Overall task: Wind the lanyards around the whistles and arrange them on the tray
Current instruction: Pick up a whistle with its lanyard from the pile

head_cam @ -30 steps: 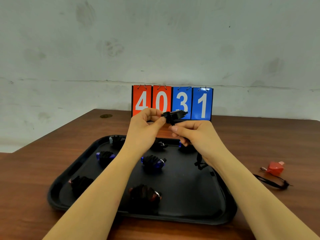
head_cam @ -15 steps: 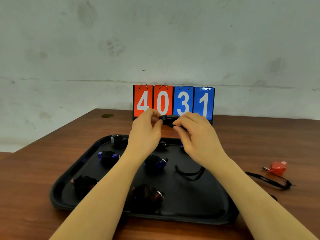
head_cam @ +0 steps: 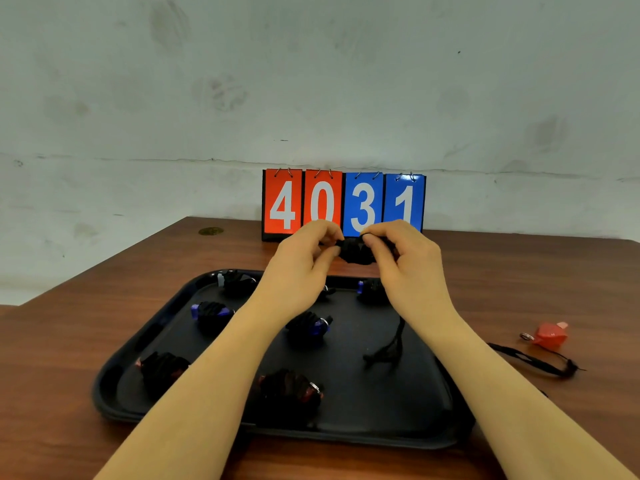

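Note:
Above the far edge of the black tray point(head_cam: 145, 344) my left hand point(head_cam: 298, 261) pinches one end of a black whistle point(head_cam: 356, 251). My right hand point(head_cam: 408, 261) pinches the black lanyard on its top. Much of that lanyard is wrapped round the whistle. Its loose end point(head_cam: 388, 348) hangs from under my right wrist onto the tray. Several wound whistles lie on the tray, among them a blue one point(head_cam: 313, 325) and a red one point(head_cam: 291, 391). A red whistle point(head_cam: 550, 334) with an unwound black lanyard point(head_cam: 533, 360) lies on the table right of the tray.
A flip scoreboard point(head_cam: 343, 204) reading 4031 stands at the table's far edge against the wall. A small round brass fitting point(head_cam: 210, 231) is set in the wooden table point(head_cam: 519, 289) at far left.
The wrap on the whistle has grown thicker. The loose lanyard tail has shortened and been drawn up and to the right; my right hand has come over the top of the whistle.

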The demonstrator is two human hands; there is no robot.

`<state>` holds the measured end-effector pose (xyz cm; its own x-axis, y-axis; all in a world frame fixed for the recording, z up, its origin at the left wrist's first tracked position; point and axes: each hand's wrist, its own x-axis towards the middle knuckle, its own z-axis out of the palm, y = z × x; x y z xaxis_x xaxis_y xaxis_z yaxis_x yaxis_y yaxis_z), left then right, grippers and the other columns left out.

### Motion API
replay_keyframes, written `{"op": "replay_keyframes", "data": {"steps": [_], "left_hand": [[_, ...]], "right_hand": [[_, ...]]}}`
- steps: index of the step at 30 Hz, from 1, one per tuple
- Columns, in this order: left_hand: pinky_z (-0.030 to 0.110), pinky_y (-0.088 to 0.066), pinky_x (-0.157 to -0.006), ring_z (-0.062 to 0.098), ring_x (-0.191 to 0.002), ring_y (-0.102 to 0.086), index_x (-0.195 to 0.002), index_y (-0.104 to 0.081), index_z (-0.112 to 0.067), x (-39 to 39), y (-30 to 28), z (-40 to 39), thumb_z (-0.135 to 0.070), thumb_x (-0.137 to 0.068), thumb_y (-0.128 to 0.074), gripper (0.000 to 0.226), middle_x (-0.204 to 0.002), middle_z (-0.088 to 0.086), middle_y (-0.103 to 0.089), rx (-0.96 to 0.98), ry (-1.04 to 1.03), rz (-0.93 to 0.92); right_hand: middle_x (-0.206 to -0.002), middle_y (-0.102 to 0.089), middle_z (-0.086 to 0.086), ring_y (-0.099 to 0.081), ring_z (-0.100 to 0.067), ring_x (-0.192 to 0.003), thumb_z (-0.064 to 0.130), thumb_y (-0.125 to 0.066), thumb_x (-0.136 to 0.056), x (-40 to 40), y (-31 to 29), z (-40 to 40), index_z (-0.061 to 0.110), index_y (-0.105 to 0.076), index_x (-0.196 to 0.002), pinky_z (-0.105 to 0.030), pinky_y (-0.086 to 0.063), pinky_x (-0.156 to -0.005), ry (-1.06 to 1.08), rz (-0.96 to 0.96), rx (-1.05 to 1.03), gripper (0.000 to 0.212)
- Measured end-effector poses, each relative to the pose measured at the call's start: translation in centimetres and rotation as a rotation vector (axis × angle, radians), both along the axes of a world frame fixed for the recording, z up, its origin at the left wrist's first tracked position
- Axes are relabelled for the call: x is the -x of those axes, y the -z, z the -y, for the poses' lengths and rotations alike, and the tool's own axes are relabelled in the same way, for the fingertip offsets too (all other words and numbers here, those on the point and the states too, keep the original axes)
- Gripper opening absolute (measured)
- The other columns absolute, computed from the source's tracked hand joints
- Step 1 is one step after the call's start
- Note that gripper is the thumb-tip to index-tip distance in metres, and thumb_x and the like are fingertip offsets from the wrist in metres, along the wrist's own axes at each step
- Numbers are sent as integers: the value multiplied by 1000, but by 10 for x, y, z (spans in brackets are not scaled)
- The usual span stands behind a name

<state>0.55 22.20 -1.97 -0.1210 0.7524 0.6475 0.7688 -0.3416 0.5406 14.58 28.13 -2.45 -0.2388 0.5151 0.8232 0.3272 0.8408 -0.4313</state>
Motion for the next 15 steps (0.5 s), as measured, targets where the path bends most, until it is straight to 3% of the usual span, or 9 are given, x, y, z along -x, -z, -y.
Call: {"op": "replay_keyframes", "data": {"steps": [4, 9, 15], "left_hand": [[1, -38, -66, -16, -67, -47, -98, -51, -27, -1, -2, 2, -12, -92, -51, 17, -73, -18, -47, 29, 50, -7], [0, -38, -66, -13, -67, -50, -96, -51, -28, -2, -4, 5, -12, -92, -51, 17, -73, -17, -49, 69, 84, 3], [7, -45, -69, -3, -66, -56, -90, -55, -29, -2, -9, 8, -8, -90, -54, 21, -76, -12, -57, 92, 218, 178]], "right_hand": [[-83, -65, 13, -62, -3, -82, 14, -62, -87, -3, -5, 1, 20, -68, -91, -11, -50, -74, -77, -161, 291, 10], [-78, -69, 5, -65, -3, -74, 12, -66, -82, -8, -11, -2, 16, -71, -87, -9, -49, -65, -183, -298, 494, 7], [-83, -73, -4, -68, -21, -88, 16, -72, -77, -12, -15, -7, 16, -74, -81, -41, -54, -86, -292, -374, 704, 5]]}}
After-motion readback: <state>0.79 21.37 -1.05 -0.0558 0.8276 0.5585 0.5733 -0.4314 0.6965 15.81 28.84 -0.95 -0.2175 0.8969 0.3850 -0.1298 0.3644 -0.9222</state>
